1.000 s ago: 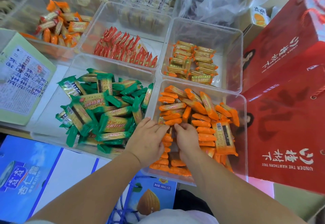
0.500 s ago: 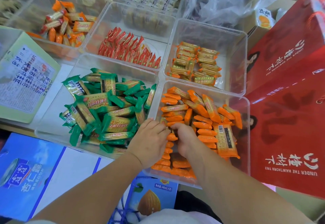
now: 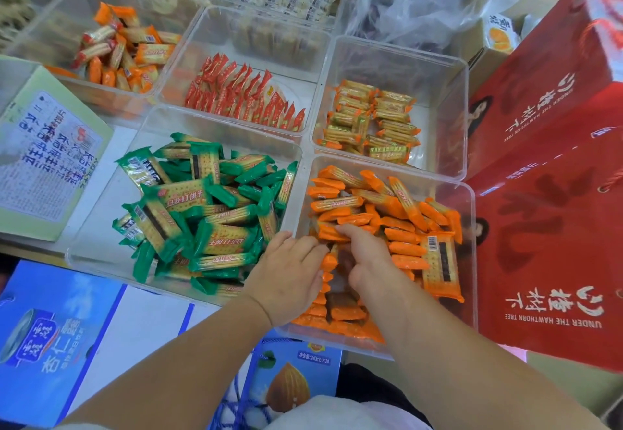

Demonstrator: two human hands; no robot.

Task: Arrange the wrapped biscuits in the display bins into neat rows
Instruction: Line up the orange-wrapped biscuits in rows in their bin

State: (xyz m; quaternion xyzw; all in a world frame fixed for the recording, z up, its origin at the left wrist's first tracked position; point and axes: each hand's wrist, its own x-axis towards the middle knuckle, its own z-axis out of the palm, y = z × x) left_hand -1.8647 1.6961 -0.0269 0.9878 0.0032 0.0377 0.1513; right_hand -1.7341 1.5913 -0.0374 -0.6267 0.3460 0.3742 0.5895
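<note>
A clear bin at the front right holds a loose heap of orange-wrapped biscuits. Both my hands are inside it at its left wall. My left hand lies flat, fingers straight, pressing against an upright row of orange packs. My right hand has its fingers curled round an orange pack at the far end of that row. The bin to the left holds a jumble of green-wrapped biscuits.
Behind stand bins of red packs, gold packs and orange-and-yellow packs. Red gift boxes crowd the right side. A pale green carton lies at the left, and blue almond-drink boxes lie in front.
My right hand has reached a little further into the orange bin and taken hold of a pack. My left hand has stayed against the row.
</note>
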